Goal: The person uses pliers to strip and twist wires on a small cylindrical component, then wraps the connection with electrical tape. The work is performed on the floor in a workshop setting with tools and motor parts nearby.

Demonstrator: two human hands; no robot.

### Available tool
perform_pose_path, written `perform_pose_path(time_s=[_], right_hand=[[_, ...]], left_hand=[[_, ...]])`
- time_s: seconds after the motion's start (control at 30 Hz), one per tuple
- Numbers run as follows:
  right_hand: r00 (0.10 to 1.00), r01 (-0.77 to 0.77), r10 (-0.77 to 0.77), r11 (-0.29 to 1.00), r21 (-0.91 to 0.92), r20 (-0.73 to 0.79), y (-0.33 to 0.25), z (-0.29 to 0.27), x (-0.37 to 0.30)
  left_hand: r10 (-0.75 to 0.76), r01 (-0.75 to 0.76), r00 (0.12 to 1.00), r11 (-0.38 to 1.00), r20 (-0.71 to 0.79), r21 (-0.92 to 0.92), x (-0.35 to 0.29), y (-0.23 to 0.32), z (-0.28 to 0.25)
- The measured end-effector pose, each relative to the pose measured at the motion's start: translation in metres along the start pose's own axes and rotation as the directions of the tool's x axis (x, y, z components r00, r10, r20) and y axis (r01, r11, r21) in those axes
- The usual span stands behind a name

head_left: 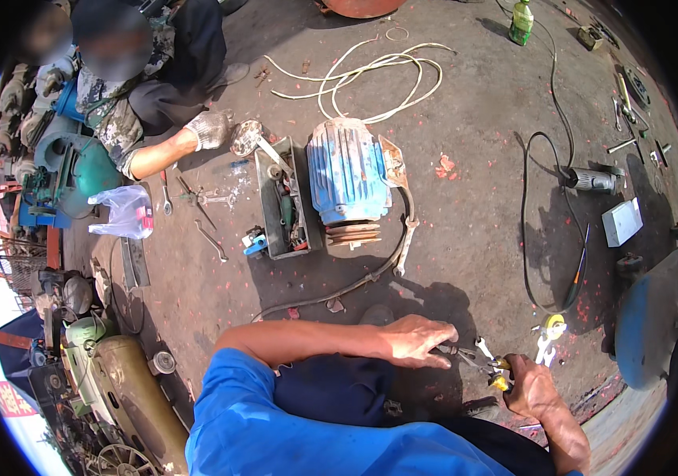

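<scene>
My right hand (pixel 533 387) is closed round yellow-handled pliers (pixel 499 374), whose metal jaws reach left. Just off the jaws is my left hand (pixel 420 341), its thumb and fingers apart; whether a fingertip touches the metal I cannot tell. Beyond the pliers lie a wrench (pixel 483 347) and, to its right, a pale open-ended wrench (pixel 546 346) beside a yellow tape roll (pixel 555 324). Ahead of me stands a blue finned electric motor (pixel 347 170) with a rusty pulley (pixel 353 234) on its near end. A dark cable (pixel 379 271) runs from its side box.
A metal toolbox (pixel 282 202) full of tools touches the motor's left. Behind it, a co-worker's gloved hand (pixel 210 129) is at a round metal part (pixel 245 139). Pale cable (pixel 387 67) lies behind the motor. An angle grinder (pixel 595 181) and white box (pixel 622 222) are right.
</scene>
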State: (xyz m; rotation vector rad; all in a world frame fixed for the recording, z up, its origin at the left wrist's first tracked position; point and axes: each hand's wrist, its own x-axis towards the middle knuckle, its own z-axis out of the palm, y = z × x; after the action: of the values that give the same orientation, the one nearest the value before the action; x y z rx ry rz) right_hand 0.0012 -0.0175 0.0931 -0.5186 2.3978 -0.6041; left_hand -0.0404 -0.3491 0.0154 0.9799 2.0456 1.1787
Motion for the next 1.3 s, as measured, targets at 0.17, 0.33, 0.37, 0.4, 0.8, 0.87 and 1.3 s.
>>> perform_pose_path(time_s=[0.17, 0.33, 0.37, 0.4, 0.8, 0.87, 1.3], right_hand=[[0.997, -0.041, 0.044, 0.998, 0.038, -0.065, -0.003, -0.007, 0.001], [0.994, -0.068, 0.069, 0.998, 0.02, -0.081, 0.0, -0.01, -0.003], [0.993, -0.083, 0.085, 0.996, 0.032, -0.082, -0.002, -0.014, -0.004], [0.991, -0.1, 0.103, 0.994, 0.044, -0.085, -0.002, -0.018, -0.004], [0.991, -0.113, 0.116, 0.993, 0.042, -0.066, 0.002, -0.009, 0.003], [0.991, -0.114, 0.116, 0.993, 0.038, -0.071, 0.003, -0.009, 0.002], [0.995, -0.088, 0.09, 0.995, 0.04, -0.036, -0.004, -0.012, 0.002]], left_hand=[[-0.154, 0.185, 0.967, 0.973, -0.204, 0.139, 0.034, 0.028, -0.116], [0.118, -0.007, 0.778, 0.984, -0.617, 0.179, 0.049, 0.087, -0.212], [0.196, -0.051, 0.766, 0.968, -0.613, 0.246, 0.052, 0.089, -0.211], [0.265, -0.103, 0.804, 0.943, -0.532, 0.315, 0.057, 0.073, -0.186], [0.189, -0.166, 0.977, 0.965, -0.097, 0.204, 0.019, 0.006, -0.028], [0.14, -0.127, 0.987, 0.981, -0.083, 0.145, 0.018, 0.005, -0.025], [-0.004, -0.001, 0.999, 0.994, -0.052, -0.105, 0.02, 0.017, -0.019]])
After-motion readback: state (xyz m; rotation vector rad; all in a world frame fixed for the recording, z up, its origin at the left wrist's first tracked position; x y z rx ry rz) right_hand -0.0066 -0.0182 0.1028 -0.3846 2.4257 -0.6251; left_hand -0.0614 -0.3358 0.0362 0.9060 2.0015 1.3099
